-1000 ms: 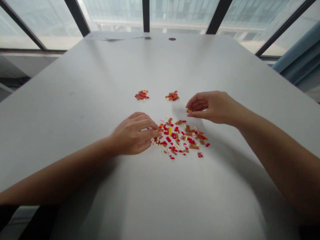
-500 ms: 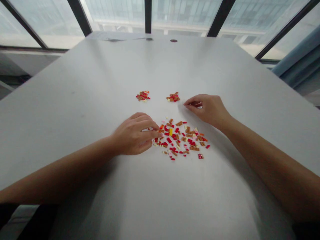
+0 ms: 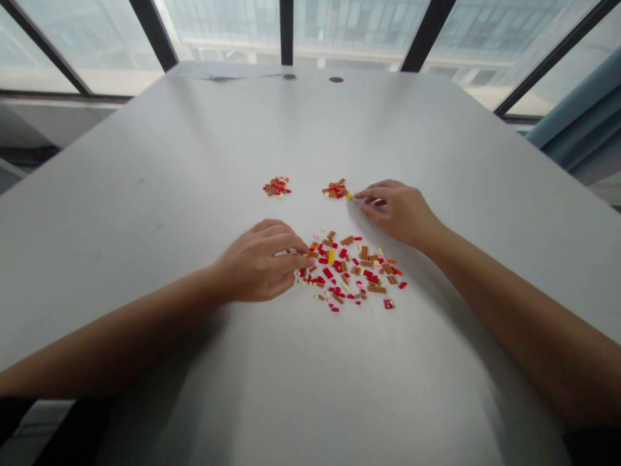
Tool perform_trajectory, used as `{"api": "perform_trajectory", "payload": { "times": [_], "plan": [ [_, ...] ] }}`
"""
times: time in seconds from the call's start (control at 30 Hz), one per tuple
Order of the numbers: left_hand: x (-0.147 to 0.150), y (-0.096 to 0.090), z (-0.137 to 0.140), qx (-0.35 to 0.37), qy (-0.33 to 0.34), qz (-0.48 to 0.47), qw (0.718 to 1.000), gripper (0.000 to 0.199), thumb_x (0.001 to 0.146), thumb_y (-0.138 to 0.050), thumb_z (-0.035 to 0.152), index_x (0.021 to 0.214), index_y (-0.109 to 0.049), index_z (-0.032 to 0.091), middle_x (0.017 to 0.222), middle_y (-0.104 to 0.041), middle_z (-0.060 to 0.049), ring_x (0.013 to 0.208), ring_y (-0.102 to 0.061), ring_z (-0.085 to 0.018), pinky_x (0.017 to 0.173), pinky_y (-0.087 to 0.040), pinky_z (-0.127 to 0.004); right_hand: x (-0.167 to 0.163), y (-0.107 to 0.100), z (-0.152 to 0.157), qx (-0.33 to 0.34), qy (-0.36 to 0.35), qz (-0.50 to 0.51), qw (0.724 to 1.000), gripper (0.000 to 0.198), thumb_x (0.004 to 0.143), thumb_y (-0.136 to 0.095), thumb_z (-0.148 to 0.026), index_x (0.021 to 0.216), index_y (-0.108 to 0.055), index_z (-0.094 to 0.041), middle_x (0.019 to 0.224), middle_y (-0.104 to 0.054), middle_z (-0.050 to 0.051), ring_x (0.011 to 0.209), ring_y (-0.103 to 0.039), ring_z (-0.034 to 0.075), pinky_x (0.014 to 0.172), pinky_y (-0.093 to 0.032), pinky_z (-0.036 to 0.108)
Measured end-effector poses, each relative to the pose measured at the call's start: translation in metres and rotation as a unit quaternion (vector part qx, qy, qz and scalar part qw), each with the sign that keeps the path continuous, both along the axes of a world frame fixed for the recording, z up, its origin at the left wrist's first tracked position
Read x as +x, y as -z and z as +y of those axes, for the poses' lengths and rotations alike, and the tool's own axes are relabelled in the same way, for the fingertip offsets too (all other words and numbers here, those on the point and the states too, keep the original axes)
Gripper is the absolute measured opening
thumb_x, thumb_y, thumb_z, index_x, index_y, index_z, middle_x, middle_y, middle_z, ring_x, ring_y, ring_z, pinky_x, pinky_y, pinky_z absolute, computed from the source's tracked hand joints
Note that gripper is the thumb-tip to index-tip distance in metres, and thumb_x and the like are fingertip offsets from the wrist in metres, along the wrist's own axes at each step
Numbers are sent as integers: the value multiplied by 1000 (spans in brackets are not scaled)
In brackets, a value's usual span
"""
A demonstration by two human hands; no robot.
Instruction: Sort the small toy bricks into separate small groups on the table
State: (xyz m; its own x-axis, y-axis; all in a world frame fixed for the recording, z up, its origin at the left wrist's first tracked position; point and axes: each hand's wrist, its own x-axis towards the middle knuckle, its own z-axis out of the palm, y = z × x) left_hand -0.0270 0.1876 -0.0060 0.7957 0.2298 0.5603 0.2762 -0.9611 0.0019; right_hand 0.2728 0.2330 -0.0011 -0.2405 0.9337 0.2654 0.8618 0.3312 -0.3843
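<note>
A loose spread of small building bricks [image 3: 328, 274], mostly red and brown with some cream, pink and orange, lies on the white table [image 3: 310, 375]. My left hand [image 3: 266, 260] rests at the spread's left edge, its fingers apart and their tips over a few bricks. Among the bricks a yellow one [image 3: 330, 257] stands out. Farther back, my right hand [image 3: 398, 210] is open beside the right-hand small heap [image 3: 334, 189], thumb and forefinger parted. Just off its fingertips, a small yellow piece [image 3: 350, 195] sits at the heap's right edge.
Another small heap of red and brown bricks [image 3: 277, 187] lies to the left of the first. Toward the far edge are a sheet of paper [image 3: 218, 70] and a round dark spot [image 3: 336, 79] in the tabletop. Windows and a blue curtain [image 3: 582, 107] stand beyond.
My right hand has shifted slightly, and its thumb and forefinger have parted. The small yellow piece now shows at the right heap's edge. My left hand has stayed in place.
</note>
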Motion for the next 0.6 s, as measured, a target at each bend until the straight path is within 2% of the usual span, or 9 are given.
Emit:
{"api": "perform_trajectory", "payload": {
  "times": [0.1,0.23,0.43,0.6],
  "plan": [
    [0,1,0,-4,3,-2,1000,25,90,-56,12,109,-68,23,104,-76,-4,94,-70,-17,94,-54,-37,1,-5,-1,-4,-26,-23,999,33,88,-56,-27,109,-79,-17,114,-73,15,87,-71,23,92,-56,44],
    [0,1,1,-2,3,1,1000,25,90,-57,12,109,-67,24,104,-76,-4,94,-70,-16,94,-53,-36,-4,-19,-10,-32,-62,-14,997,28,88,-57,-29,103,-79,-23,107,-76,9,83,-71,21,87,-56,41],
    [2,-1,1,0,-2,4,1000,25,90,-57,12,109,-67,25,105,-76,-3,94,-70,-16,94,-53,-35,-24,-30,-23,-63,-195,-17,979,20,88,-61,-29,93,-79,-25,96,-78,6,82,-70,20,81,-53,35],
    [2,-1,0,1,-2,7,1000,25,90,-57,13,110,-67,25,105,-76,-2,94,-70,-16,94,-53,-35,-23,-32,-23,-76,-213,-36,973,18,86,-64,-30,95,-79,-27,95,-79,4,81,-70,19,79,-52,33]
  ]
}}
